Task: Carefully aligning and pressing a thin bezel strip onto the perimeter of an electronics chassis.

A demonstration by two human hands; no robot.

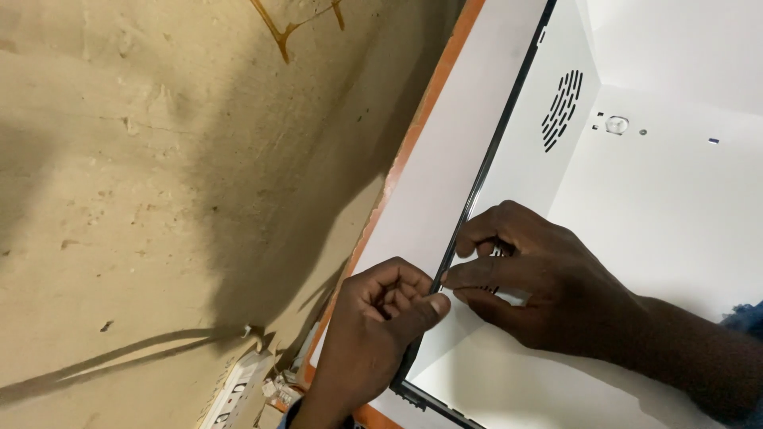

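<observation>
While the rough tan wall (119, 159) is filling the whole left side of the view, the big white metal box (668, 214) is lying open on the right, showing its bare inside, a patch of slanted vent slots (563, 98) and a small round fitting (617, 124) on the back panel. An orange edge (429, 95) is running along the outside of its white flange (453, 159). Along the inner lip of that flange, the black rubber strip (509, 111) is sitting snug from the top of the picture all the way down to the hands, and it is turning the corner at the bottom edge (429, 401) too.

Now to the hands, meeting right on that strip. The left hand (373, 342) is curling up from below, its grip closed, thumb (425, 306) pressing against the strip. The right hand (532, 278) is reaching across from inside the box, fingers (477, 274) drawn together and pinching at the same spot, touching the left thumb.

Judging by this, the long run above is already seated, and the stretch under the hands is the part being pressed home; how much is left beyond the bottom corner I cannot tell. Down by the wall, a white power strip (238, 389) is lying with a thin cable trailing off.
</observation>
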